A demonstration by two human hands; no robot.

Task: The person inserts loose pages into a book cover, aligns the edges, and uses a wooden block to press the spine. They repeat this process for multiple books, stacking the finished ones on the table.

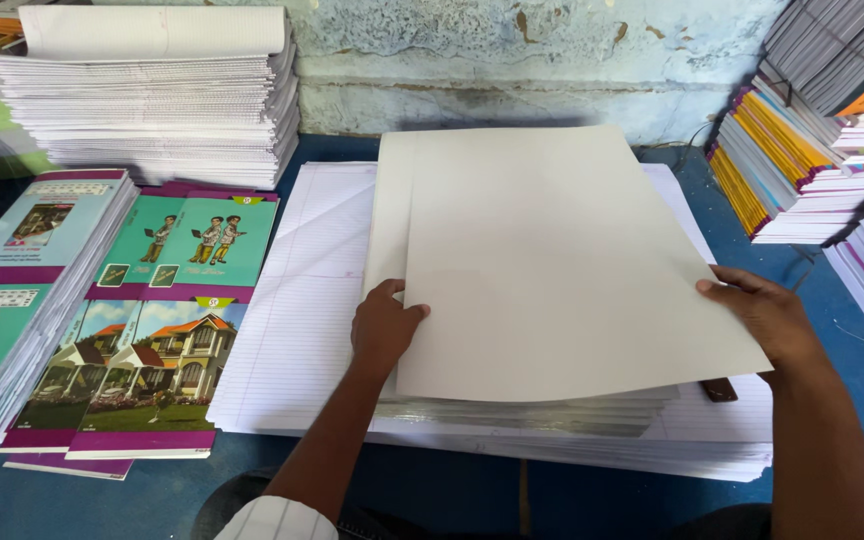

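Head view showed left hand [384, 325] and right hand [764, 315] pinching the top blank sheet [562, 270] by its edges; squaring it evenly over the stack [512, 415] looked wise.

No packages, labels, signs or screens in view.

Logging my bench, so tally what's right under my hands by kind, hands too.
hands: 2 (left hand, right hand)
lifted grey sheet: 1
grey sheet pile: 1
ruled paper pile: 1
total: 5

matt card sheet [562, 270], glossy covers [152, 360]
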